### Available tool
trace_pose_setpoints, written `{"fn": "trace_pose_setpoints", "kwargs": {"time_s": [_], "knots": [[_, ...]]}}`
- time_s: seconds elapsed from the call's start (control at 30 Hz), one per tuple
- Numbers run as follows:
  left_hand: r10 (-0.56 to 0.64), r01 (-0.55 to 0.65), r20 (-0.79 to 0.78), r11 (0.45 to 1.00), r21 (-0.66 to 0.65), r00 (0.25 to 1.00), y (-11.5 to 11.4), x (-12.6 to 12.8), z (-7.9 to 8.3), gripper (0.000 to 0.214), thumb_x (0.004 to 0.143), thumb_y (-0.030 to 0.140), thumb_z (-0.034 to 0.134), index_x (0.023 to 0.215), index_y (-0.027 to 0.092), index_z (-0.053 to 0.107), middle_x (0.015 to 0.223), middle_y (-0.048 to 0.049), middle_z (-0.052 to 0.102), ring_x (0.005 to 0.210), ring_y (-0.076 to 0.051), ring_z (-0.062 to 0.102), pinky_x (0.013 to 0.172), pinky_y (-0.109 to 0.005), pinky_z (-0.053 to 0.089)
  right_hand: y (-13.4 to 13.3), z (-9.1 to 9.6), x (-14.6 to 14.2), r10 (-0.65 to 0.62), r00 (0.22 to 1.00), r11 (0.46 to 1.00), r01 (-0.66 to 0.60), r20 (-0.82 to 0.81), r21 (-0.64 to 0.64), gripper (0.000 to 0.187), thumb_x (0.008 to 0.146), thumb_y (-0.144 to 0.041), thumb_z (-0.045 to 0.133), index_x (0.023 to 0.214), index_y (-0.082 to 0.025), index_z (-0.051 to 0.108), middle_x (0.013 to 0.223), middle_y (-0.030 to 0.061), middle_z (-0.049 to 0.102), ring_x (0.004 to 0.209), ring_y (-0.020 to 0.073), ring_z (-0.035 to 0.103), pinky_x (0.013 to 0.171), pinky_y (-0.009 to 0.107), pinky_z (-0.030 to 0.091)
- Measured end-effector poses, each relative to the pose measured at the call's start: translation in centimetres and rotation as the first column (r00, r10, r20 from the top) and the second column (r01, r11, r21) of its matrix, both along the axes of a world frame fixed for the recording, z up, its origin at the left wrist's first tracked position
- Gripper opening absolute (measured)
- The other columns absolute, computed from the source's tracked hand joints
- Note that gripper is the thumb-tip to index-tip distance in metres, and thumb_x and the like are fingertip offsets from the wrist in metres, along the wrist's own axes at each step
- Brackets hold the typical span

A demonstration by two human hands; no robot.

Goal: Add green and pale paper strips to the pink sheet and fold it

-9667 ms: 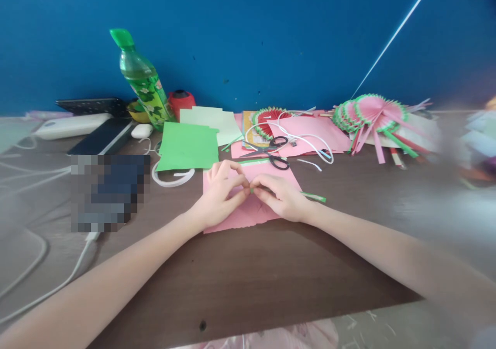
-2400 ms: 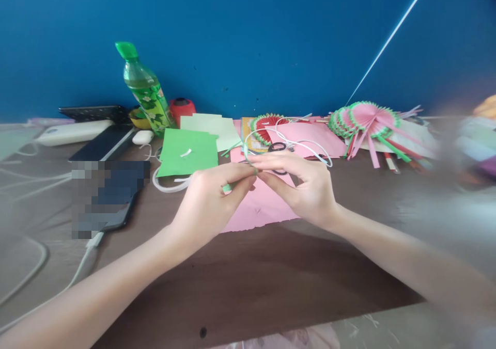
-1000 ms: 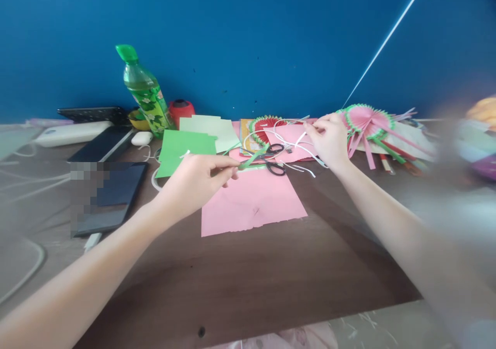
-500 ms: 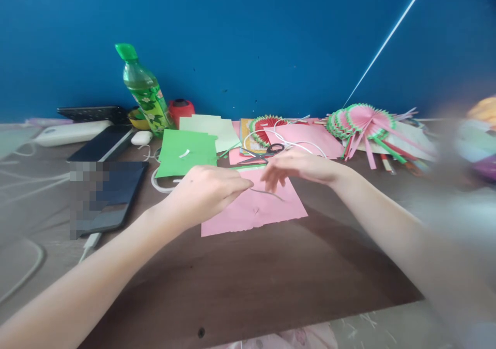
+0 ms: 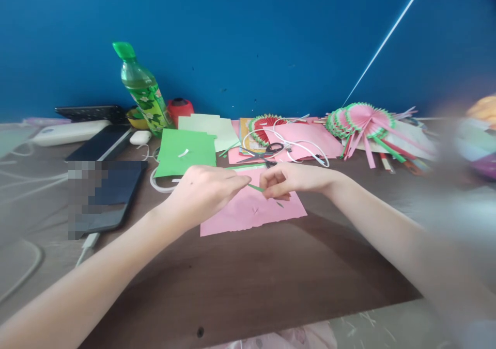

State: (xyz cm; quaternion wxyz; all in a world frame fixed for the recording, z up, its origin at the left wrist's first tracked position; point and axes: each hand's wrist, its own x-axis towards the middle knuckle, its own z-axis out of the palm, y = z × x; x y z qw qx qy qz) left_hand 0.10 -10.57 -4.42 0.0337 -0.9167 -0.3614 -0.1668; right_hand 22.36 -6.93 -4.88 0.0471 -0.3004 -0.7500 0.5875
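Note:
A narrow green paper strip stretches between my two hands. My left hand is closed, pinching its left end between thumb and forefinger. Fingers curled, my right hand pinches the strip further along, and a short green tip shows below those fingers. Both hands are over a pink sheet of paper with a ragged front edge. Just behind my right hand lie dark-handled scissors, partly hidden. A green sheet with a small white scrap on it lies left of the pink one.
A green bottle leans at the back left beside a red round object. A phone with a cable lies on the left. Pleated pink-and-green paper rosettes and a loose white cable are at the back right.
My right hand has come down and closed on the green strip, its fingers earlier loose and spread. My left hand has stayed nearly in place, still pinching.

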Motion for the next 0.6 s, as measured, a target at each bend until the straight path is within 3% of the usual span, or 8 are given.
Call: {"fn": "trace_pose_setpoints", "kwargs": {"time_s": [0.07, 0.13, 0.2, 0.3, 0.47, 0.6], "knots": [[0.085, -0.086, -0.017, 0.969, -0.233, 0.996, 0.1, 0.0, 0.6, 0.028, 0.084, 0.032, 0.045, 0.107, 0.026, 0.061, 0.084, 0.0009, 0.068, 0.073, -0.013, 0.059, 0.061, -0.020, 0.038, 0.1, 0.2, 0.3, -0.009, 1.000, 0.999, 0.009, 0.015, 0.032, 0.017, 0.076, -0.030, 0.062, 0.075, -0.014, 0.056, 0.061, -0.0026, 0.053, 0.053, 0.0057, 0.043, 0.051, 0.019, 0.033], [0.115, -0.118, -0.038, 0.852, -0.511, 0.993, 0.5, -0.3, 1.3, 0.034, 0.084, 0.037, 0.044, 0.116, 0.028, 0.054, 0.085, 0.0031, 0.068, 0.072, -0.012, 0.058, 0.063, -0.020, 0.040, 0.3, 0.5, 0.8, 0.001, 0.998, 0.997, -0.005, 0.057, 0.074, 0.017, 0.075, -0.029, 0.063, 0.073, -0.014, 0.058, 0.064, -0.0020, 0.054, 0.057, 0.0062, 0.044, 0.053, 0.020, 0.032], [0.107, -0.101, -0.035, 0.719, -0.688, 0.994, 1.0, -0.7, 1.9, 0.035, 0.087, 0.039, 0.035, 0.111, 0.025, 0.057, 0.085, 0.0028, 0.067, 0.072, -0.011, 0.058, 0.065, -0.019, 0.041, 0.5, 0.8, 1.3, 0.021, 0.994, 0.995, -0.031, 0.103, 0.097, 0.016, 0.074, -0.028, 0.064, 0.071, -0.013, 0.058, 0.065, -0.0017, 0.054, 0.059, 0.0070, 0.045, 0.055, 0.020, 0.033], [0.065, -0.075, -0.044, 0.628, -0.775, 0.997, 1.6, -1.5, 2.2, 0.037, 0.087, 0.042, 0.032, 0.096, 0.022, 0.062, 0.087, 0.0013, 0.066, 0.078, -0.011, 0.058, 0.067, -0.019, 0.041, 0.7, 1.2, 1.8, 0.056, 0.987, 0.991, -0.072, 0.150, 0.108, 0.018, 0.072, -0.029, 0.065, 0.070, -0.013, 0.059, 0.067, -0.0009, 0.054, 0.061, 0.0080, 0.045, 0.057, 0.021, 0.034], [-0.018, -0.127, -0.154, 0.480, -0.868, 0.988, 1.9, -2.1, 2.0, 0.026, 0.080, 0.036, 0.047, 0.094, 0.022, 0.063, 0.088, 0.0013, 0.064, 0.077, -0.012, 0.057, 0.062, -0.017, 0.040, 1.0, 1.2, 2.2, 0.090, 0.972, 0.990, -0.111, 0.216, 0.086, 0.023, 0.071, -0.035, 0.065, 0.071, -0.012, 0.060, 0.067, 0.0002, 0.054, 0.061, 0.0086, 0.044, 0.056, 0.022, 0.033], [-0.025, -0.143, -0.168, 0.412, -0.900, 0.986, 2.3, -2.4, 1.6, 0.025, 0.076, 0.032, 0.049, 0.092, 0.018, 0.063, 0.085, 0.0001, 0.063, 0.070, -0.010, 0.054, 0.058, -0.017, 0.039, 1.2, 1.0, 2.5, 0.094, 0.957, 0.992, -0.113, 0.273, 0.052, 0.025, 0.071, -0.036, 0.064, 0.073, -0.011, 0.061, 0.065, 0.0001, 0.055, 0.058, 0.0079, 0.045, 0.055, 0.021, 0.033]]}}
